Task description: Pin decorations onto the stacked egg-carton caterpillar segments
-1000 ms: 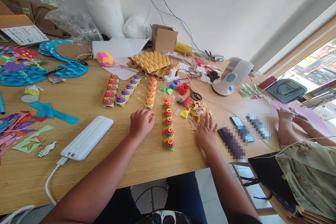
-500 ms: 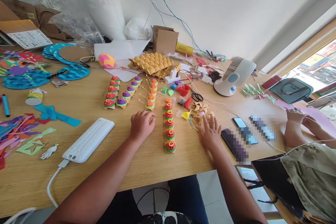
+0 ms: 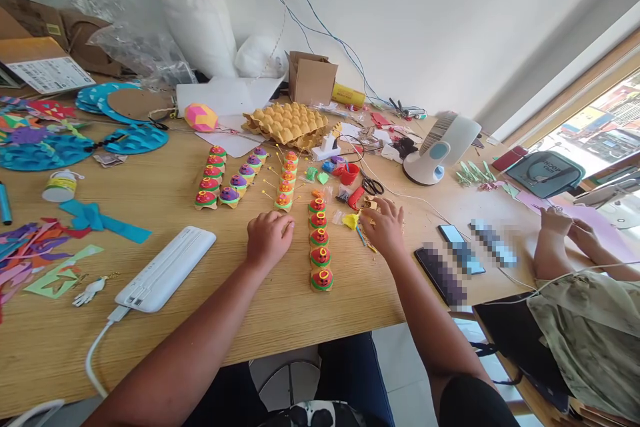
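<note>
My left hand rests on the table, fingers curled in and thumb against them, with nothing visible in it. Fingers bent, my right hand closes round tan egg-carton scraps, most of which it hides. Between my hands lies a painted egg-carton caterpillar, red and green with yellow rings. Beyond my left hand is an orange, pink and green caterpillar with yellow-tipped pins. Farther left stand a purple caterpillar and another red one. Yellow clay sits beside my right hand.
A white power bank with a cable lies left. Phones lie right, near another person's hands. A fan, scissors, a red cup and egg trays stand farther back.
My right hand has drawn back slightly leftward and its spread fingers have bent in over the scraps. Less of the scrap pile shows. My left hand stays about where it was.
</note>
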{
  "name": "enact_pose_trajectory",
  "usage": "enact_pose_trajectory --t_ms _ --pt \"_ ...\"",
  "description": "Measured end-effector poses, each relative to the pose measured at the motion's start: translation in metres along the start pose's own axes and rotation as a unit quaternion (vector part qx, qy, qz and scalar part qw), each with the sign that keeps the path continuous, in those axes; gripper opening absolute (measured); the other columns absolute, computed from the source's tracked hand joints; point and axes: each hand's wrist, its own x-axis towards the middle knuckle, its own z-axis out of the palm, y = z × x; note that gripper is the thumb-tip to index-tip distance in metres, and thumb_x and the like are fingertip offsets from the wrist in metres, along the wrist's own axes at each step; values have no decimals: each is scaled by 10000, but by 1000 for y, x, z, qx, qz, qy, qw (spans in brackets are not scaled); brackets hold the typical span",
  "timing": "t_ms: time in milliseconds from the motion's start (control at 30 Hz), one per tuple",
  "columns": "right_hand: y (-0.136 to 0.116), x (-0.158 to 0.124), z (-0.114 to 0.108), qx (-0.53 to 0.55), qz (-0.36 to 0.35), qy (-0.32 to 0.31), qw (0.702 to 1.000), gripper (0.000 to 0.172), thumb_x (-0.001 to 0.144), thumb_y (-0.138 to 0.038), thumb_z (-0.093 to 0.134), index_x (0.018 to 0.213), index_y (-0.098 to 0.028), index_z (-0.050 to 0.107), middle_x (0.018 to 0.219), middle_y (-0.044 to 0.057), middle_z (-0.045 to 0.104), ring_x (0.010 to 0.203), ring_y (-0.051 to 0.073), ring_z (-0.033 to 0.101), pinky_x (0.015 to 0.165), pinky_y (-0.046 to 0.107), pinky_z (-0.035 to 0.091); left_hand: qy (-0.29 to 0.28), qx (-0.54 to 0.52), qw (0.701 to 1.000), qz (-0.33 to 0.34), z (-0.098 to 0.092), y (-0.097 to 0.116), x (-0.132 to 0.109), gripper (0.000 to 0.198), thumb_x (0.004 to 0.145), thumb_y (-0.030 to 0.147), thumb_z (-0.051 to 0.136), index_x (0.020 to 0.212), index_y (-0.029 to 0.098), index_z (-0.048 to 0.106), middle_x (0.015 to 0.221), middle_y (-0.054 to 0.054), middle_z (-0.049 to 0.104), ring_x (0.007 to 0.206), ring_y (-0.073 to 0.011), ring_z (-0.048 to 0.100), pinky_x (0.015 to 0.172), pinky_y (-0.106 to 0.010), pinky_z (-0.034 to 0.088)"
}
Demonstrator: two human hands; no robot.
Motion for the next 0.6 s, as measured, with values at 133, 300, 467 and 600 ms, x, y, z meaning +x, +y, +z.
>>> enact_pose_trajectory --t_ms 133,300,467,600 --pt "-25 40 16 -28 -35 -59 997 325 998 -401 521 1251 -323 709 1510 82 549 1458 316 396 1227 703 167 1 3 1000 0 1 -1 0 173 953 336 608 933 256 761 976 -55 720 966 -266 621 816 -395 367" --pt "-58 78 33 -80 -62 -107 989 408 973 -348 562 1366 -263 635 1562 114 497 1440 316 419 1186 518 366 3 2 1000 6 2 1 0 196 970 318 575 930 259 757 936 -47 711 942 -256 628 796 -391 362" --pt "-66 96 46 -110 -25 -203 973 340 984 -162 459 1193 -135 726 1300 192 672 1244 306 594 950 367 528 -5 -8 1000 4 1 4 0 195 966 332 576 954 255 754 937 -62 705 951 -263 628 813 -392 372" --pt "-60 100 47 -108 -32 -210 971 335 963 -121 457 1128 -124 749 1226 192 708 1169 285 637 930 344 523 -10 -15 1000 -6 0 5 1 175 954 323 589 953 255 749 941 -68 703 965 -266 624 830 -399 380"
